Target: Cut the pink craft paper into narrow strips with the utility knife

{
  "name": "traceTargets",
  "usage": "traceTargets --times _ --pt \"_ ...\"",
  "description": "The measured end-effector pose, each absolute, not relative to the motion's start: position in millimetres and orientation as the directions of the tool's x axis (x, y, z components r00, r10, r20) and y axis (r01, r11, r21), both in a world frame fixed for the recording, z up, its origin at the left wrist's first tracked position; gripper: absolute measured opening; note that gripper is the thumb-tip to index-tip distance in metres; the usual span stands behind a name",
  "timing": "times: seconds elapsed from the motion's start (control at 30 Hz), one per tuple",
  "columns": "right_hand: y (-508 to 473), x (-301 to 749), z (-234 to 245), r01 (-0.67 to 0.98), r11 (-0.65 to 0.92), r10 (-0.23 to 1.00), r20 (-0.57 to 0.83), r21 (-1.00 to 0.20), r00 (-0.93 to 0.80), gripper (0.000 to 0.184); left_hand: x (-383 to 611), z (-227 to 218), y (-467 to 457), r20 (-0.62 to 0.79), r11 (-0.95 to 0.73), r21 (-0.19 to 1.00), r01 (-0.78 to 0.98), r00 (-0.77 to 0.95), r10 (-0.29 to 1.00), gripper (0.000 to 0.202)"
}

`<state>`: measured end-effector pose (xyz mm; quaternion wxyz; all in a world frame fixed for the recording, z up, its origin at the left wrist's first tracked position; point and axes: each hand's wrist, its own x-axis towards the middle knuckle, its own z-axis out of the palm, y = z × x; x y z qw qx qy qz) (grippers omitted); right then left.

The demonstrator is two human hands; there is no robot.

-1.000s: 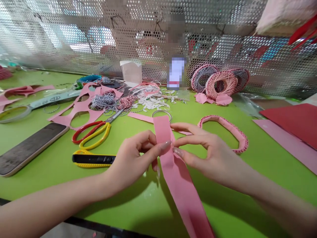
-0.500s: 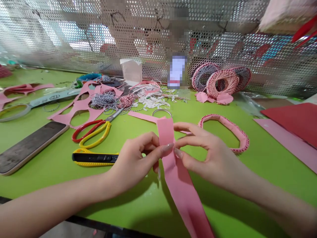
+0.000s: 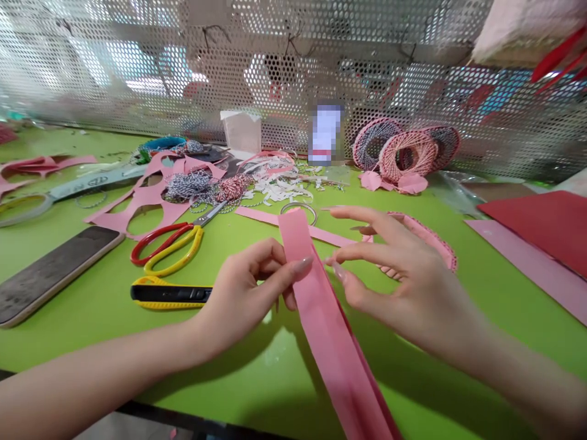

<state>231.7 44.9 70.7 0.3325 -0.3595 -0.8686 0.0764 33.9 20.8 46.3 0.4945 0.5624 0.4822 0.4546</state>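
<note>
A long pink paper strip point(image 3: 321, 318), folded lengthwise, runs from the bottom edge up over the green table. My left hand point(image 3: 250, 293) pinches it near the upper end between thumb and fingers. My right hand point(image 3: 403, 284) hovers just right of the strip with fingers spread apart, its thumb tip close to the paper but holding nothing. Behind the right hand lies a pink string-wrapped ring point(image 3: 435, 241), partly hidden. A metal ring point(image 3: 300, 209) sits just beyond the strip's top end.
Red-and-yellow scissors point(image 3: 167, 244), a yellow utility knife point(image 3: 169, 294) and a dark sanding block point(image 3: 50, 272) lie to the left. Pink offcuts point(image 3: 147, 201), twine and paper scraps crowd the back. Wrapped rings point(image 3: 406, 153) lean on the perforated metal wall. Red and pink sheets point(image 3: 545, 226) lie right.
My right hand has let go of the strip and opened, lifting slightly to the right. The strip has tilted left and its fold has closed up; my left hand keeps its pinch.
</note>
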Motion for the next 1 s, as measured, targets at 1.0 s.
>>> traceTargets --times 1.0 --pt "38 224 72 0.533 0.533 0.798 0.180 -0.658 -0.575 0.015 34 39 20 0.143 -0.169 0.962 0.212 0.130 0.981 0.019"
